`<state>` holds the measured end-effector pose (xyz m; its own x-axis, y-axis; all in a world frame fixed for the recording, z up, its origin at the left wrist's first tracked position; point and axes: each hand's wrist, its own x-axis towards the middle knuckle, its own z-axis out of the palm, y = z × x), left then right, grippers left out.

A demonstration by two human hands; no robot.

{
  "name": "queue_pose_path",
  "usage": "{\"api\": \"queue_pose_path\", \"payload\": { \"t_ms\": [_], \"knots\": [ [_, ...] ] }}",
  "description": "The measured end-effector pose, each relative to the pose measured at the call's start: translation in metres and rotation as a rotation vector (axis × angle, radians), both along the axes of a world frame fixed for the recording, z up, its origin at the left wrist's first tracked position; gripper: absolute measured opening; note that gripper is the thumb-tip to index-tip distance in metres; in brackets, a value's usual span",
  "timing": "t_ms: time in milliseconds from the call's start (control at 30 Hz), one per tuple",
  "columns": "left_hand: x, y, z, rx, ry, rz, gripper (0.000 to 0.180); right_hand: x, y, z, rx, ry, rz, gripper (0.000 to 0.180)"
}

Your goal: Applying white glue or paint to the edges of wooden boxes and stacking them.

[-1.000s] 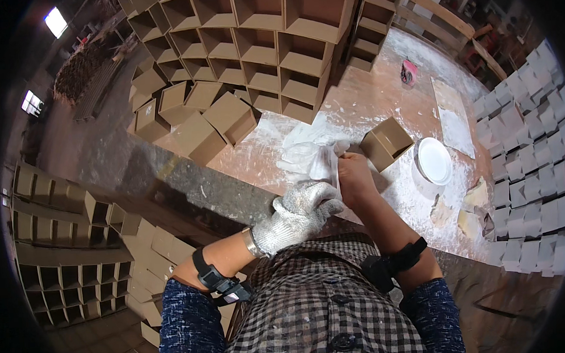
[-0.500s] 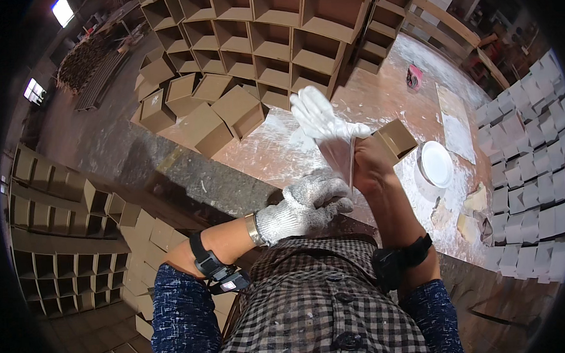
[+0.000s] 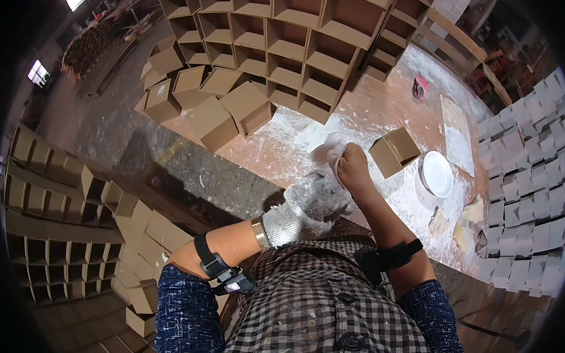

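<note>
My right hand (image 3: 352, 168) is bare and shut on a crumpled white glove (image 3: 327, 152), holding it just above the powder-dusted reddish table (image 3: 380, 111). My left hand (image 3: 308, 205) wears a grey-white knit glove and sits curled right beside the right wrist, touching it; whether it grips anything is not visible. A small open brown cardboard box (image 3: 393, 151) stands on the table just right of my right hand.
A white bowl (image 3: 437, 174) sits right of the box. A large cardboard grid of compartments (image 3: 277, 33) stands at the back, loose open boxes (image 3: 211, 104) at the table's left. White blocks (image 3: 532, 186) are stacked at right, more cardboard (image 3: 53, 209) at left. A small pink object (image 3: 419, 87) lies farther back.
My right hand, which held the white glove raised high half a second ago, has come down toward the table with it bunched up. My left hand stays by the right wrist.
</note>
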<state>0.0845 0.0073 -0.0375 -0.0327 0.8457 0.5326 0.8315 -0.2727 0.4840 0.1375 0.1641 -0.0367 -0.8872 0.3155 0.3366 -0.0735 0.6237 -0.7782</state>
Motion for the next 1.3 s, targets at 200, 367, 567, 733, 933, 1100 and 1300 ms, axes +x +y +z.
{"api": "queue_pose_path", "payload": {
  "t_ms": [200, 367, 567, 733, 933, 1100, 1300],
  "knots": [
    [-0.03, -0.007, 0.051, -0.23, 0.014, 0.256, 0.038, 0.011, -0.013, 0.047, -0.191, -0.123, -0.139, 0.015],
    [-0.06, 0.008, 0.021, 0.222, 0.09, 0.378, 0.036, 0.029, -0.009, 0.05, -0.546, -0.153, 0.059, 0.023],
    [-0.069, 0.001, 0.012, -0.057, 0.225, 0.273, 0.024, 0.047, 0.005, 0.049, -0.788, -0.249, 0.04, 0.031],
    [-0.068, 0.006, 0.016, -0.03, 0.116, 0.274, 0.018, 0.054, 0.017, 0.043, -0.968, -0.273, 0.052, 0.034],
    [-0.07, 0.009, 0.019, -0.022, 0.167, 0.293, 0.013, 0.055, 0.02, 0.03, -1.003, 0.034, 0.324, 0.029],
    [-0.064, 0.021, 0.018, -0.015, 0.085, 0.317, 0.01, 0.061, 0.017, 0.03, -1.037, 0.109, 0.096, 0.028],
    [-0.062, 0.03, 0.017, -0.194, -0.116, 0.317, 0.019, 0.069, 0.027, 0.035, -1.327, -0.022, -0.046, 0.027]
  ]
}}
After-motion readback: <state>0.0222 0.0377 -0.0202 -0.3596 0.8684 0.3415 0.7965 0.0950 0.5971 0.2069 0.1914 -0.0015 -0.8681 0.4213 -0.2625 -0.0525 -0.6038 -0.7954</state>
